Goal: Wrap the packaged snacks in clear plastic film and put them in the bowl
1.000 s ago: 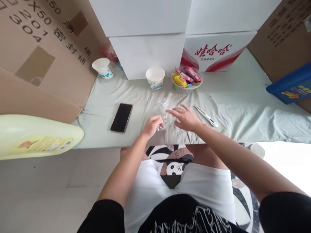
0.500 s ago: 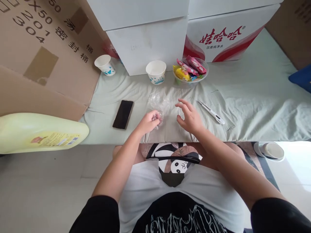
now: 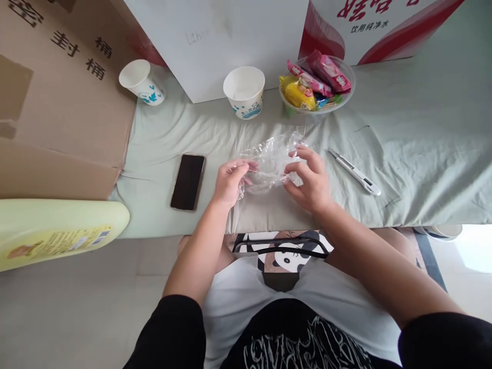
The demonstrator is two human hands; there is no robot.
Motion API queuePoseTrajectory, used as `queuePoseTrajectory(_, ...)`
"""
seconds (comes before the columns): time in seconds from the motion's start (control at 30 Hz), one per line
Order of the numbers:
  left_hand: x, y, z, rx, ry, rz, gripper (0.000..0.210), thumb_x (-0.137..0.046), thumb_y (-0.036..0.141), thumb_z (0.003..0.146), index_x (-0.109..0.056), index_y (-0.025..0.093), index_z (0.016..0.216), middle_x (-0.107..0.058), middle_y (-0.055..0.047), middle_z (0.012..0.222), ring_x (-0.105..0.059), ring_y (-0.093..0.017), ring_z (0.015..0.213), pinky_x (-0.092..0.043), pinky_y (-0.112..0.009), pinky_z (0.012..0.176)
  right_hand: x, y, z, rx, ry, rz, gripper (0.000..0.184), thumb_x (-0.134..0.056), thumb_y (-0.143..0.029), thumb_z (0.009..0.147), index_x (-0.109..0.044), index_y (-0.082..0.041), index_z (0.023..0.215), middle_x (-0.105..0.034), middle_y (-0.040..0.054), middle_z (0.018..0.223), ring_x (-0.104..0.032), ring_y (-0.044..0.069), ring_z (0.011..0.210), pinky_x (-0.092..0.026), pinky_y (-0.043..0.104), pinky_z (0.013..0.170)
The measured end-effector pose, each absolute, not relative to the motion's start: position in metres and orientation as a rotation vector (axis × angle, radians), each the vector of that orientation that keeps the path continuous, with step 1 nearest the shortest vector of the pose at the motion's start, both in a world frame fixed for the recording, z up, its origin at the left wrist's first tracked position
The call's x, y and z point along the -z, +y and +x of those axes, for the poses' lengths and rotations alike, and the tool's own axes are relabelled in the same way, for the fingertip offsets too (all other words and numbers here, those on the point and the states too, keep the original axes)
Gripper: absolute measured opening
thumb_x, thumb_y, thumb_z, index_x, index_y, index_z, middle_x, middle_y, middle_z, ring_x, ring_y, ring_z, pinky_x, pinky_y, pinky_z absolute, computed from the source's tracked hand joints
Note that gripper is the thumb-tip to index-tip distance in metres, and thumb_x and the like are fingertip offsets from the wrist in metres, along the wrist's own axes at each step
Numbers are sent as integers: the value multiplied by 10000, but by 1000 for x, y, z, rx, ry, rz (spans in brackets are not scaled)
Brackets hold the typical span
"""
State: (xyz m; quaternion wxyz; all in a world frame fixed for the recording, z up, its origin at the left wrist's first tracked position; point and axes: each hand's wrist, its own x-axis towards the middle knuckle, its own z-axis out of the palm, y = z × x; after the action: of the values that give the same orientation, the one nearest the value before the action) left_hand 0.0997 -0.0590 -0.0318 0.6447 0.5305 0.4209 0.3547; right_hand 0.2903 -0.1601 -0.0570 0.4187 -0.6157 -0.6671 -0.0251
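A crumpled sheet of clear plastic film (image 3: 271, 161) stretches between my two hands, just above the green cloth. My left hand (image 3: 231, 180) pinches its left edge with thumb and fingers. On the other side, my right hand (image 3: 309, 177) has curled fingers gripping the film's right edge. To the right of that hand lies a white utility knife (image 3: 355, 173). A dark phone (image 3: 188, 182) rests flat to the left of my left hand.
Behind the film stand a paper cup (image 3: 245, 95) and a clear bowl (image 3: 342, 105) of wrapped snacks. Another paper cup (image 3: 148, 87) leans at the left near a cardboard box (image 3: 77, 154). White boxes (image 3: 215, 46) line the back. A pale yellow bottle (image 3: 61, 225) is at left.
My right hand has come down onto the film, which is now spread between both hands instead of bunched at the left one. The view has tilted lower and closer.
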Motion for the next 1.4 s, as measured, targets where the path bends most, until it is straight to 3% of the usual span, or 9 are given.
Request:
queuePoseTrajectory(0.2,35,-41,102,-1000,1166,968,283,-759,407,757,-577,197,703,-685,-18,701,-671,-141,548,-332,-210,387,52,-158,297,202,-1668,-1536,102,-658,-329,857,-593,-258,890,-515,102,1375,-499,383,1377,-458,623,1097)
queuePoseTrajectory(0.43,30,-37,100,-983,1215,834,331,-742,495,815,-577,215,880,-706,-15,731,-696,-155,551,-299,-200,378,58,-159,307,202,-1562,-1648,635,-651,-287,862,-411,-334,1448,-399,138,1498,-446,374,1425,-429,639,1113)
queuePoseTrajectory(0.5,30,-39,103,-958,1206,797,348,-717,525,834,-572,224,931,-735,-26,778,-687,-143,529,-275,-195,361,60,-159,307,161,-1544,-1710,551,-659,-281,853,-492,-313,1378,-386,141,1525,-406,404,1457,-381,674,1129)
queuePoseTrajectory(0.63,31,-43,108,-960,1191,741,375,-685,572,856,-559,232,952,-770,-48,852,-689,-140,527,-262,-194,340,60,-159,305,122,-1574,-1733,83,-635,-233,854,-605,-256,928,-499,100,1463,-429,412,1452,-351,681,1134)
queuePoseTrajectory(0.73,32,-44,109,-1030,1204,695,393,-699,582,844,-543,230,924,-771,-53,858,-703,-150,560,-282,-194,346,58,-162,306,131,-1601,-1692,130,-615,-199,858,-519,-244,783,-649,78,1266,-534,371,1371,-399,628,1114)
queuePoseTrajectory(0.87,31,-45,110,-1041,1167,667,387,-684,575,848,-522,227,903,-770,-52,829,-692,-144,533,-291,-179,354,56,-166,311,83,-1584,-1634,120,-592,-176,863,-514,-265,880,-711,66,1097,-692,282,1072,-514,537,1002)
queuePoseTrajectory(1.0,25,-51,112,-905,1072,685,397,-688,583,845,-543,227,947,-791,-82,935,-667,-134,478,-245,-175,337,61,-160,316,43,-1556,-1590,419,-633,-190,829,-517,-268,1224,-640,127,1303,-640,301,1198,-558,506,951)
queuePoseTrajectory(1.23,21,-56,101,-786,856,625,312,-627,589,887,-640,280,930,-618,-7,1486,-618,-50,497,-97,-167,329,77,-145,322,-175,-1426,-1555,846,-674,-344,847,-203,-323,1549,-326,182,1604,-486,344,1417,-526,579,1034)
queuePoseTrajectory(1.4,25,-58,94,-938,1024,834,427,-639,680,845,-602,256,806,-668,-16,1412,-543,-45,504,-43,-188,347,77,-146,312,-523,-1396,-1460,949,-641,-431,924,14,-315,1600,-442,211,1543,-554,313,1384,-546,553,1019)
